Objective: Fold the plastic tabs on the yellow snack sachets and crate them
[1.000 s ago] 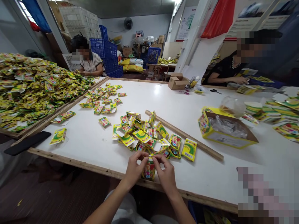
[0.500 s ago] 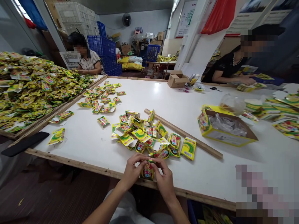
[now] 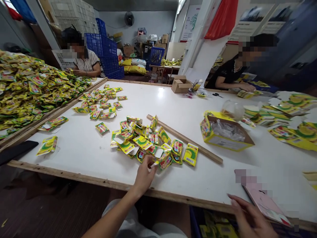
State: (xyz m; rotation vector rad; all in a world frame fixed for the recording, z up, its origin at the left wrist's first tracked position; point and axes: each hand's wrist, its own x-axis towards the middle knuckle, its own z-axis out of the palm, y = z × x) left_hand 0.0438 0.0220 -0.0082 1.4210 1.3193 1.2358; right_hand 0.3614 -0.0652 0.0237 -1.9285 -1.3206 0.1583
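My left hand (image 3: 145,175) reaches over the white table's near edge (image 3: 104,183) and its fingers pinch a yellow-green sachet packet (image 3: 165,161) at the front of a loose heap of such packets (image 3: 146,140). My right hand (image 3: 250,219) is low at the right, below the table edge, fingers spread and holding nothing; it hovers over a blue crate of packets (image 3: 215,228) and beside a pink-white sheet (image 3: 266,205).
A wooden strip (image 3: 184,138) lies diagonally behind the heap. An open yellow carton (image 3: 224,135) stands to the right, with stacked flat cartons (image 3: 287,115) beyond. A big mound of packets (image 3: 27,89) fills the left tray. Two people work at the far side. A black phone (image 3: 15,152) lies at left.
Both hands held one packet at the table edge. Now the right hand has dropped down to the right, empty, and the left hand has reached forward into the heap.
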